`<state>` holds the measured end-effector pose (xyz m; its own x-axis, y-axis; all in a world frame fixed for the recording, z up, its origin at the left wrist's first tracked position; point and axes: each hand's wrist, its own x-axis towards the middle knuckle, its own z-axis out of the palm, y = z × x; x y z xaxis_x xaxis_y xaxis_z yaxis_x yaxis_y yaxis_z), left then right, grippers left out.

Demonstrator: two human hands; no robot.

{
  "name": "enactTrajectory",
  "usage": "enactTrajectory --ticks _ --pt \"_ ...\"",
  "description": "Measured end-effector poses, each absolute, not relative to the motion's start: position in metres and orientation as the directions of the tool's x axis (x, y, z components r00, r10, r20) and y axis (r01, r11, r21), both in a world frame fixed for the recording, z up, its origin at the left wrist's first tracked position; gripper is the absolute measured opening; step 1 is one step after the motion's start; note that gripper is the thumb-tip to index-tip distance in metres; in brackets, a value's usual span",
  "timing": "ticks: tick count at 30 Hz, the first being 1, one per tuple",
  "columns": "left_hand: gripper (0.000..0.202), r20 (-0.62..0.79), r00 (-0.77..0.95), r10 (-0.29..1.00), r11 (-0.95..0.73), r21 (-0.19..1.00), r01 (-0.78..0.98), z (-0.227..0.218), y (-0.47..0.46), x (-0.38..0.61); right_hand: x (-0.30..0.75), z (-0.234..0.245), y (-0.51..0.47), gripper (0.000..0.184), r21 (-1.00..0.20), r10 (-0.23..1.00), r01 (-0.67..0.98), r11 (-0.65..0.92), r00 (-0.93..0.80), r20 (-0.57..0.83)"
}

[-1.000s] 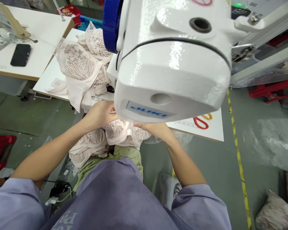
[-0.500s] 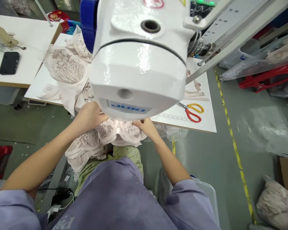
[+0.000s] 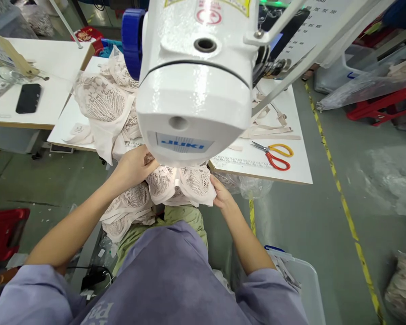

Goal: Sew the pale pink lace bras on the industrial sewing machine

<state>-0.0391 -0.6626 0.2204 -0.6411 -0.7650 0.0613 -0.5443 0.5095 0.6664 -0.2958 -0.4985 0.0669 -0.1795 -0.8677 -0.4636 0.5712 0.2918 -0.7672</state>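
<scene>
A pale pink lace bra [image 3: 181,184] hangs over the table's front edge, its upper part hidden behind the head of a white sewing machine [image 3: 192,108]. My left hand [image 3: 131,167] is closed on the bra's left side, with the fingertips partly out of sight under the machine. At the opposite end, my right hand [image 3: 221,192] grips the outer edge of the right cup between thumb and fingers. More lace bras [image 3: 128,207] lie stacked by my lap, below my left wrist.
Lace pieces [image 3: 103,101] are heaped on the table left of the machine. Scissors [image 3: 274,153] with red and yellow handles, a printed ruler strip [image 3: 240,161] and beige straps [image 3: 274,128] are on the right. A black phone [image 3: 29,98] lies on the neighbouring table. A clear bin [image 3: 307,275] stands at lower right.
My right hand has moved from the top of the right cup outward and down to its side edge. My left hand stays on the left side. The camera view has shifted slightly.
</scene>
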Motion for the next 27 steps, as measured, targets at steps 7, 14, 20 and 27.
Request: enactTrajectory --ticks 7,14,20,27 --pt "0.018 0.391 -0.575 -0.719 0.693 0.468 -0.549 0.237 -0.598 -0.025 -0.312 0.121 -0.487 0.046 -0.930 -0.855 0.303 0.209 -0.405 -0.324" --pt "0.060 0.206 -0.878 -0.432 0.740 0.638 -0.214 0.238 -0.549 -0.051 -0.245 0.200 -0.473 0.034 -0.971 -0.928 -0.238 -0.004 0.363 -0.085" --pt "0.038 -0.183 -0.736 -0.651 0.276 0.847 -0.455 0.222 -0.590 -0.038 -0.245 0.201 -0.494 0.037 -0.905 -0.994 -0.413 0.097 0.003 -0.108" --pt "0.012 -0.047 -0.492 -0.869 0.232 0.840 -0.491 0.204 -0.618 -0.052 -0.252 0.179 -0.530 0.056 -0.925 -0.977 -0.319 0.207 -0.111 -0.180"
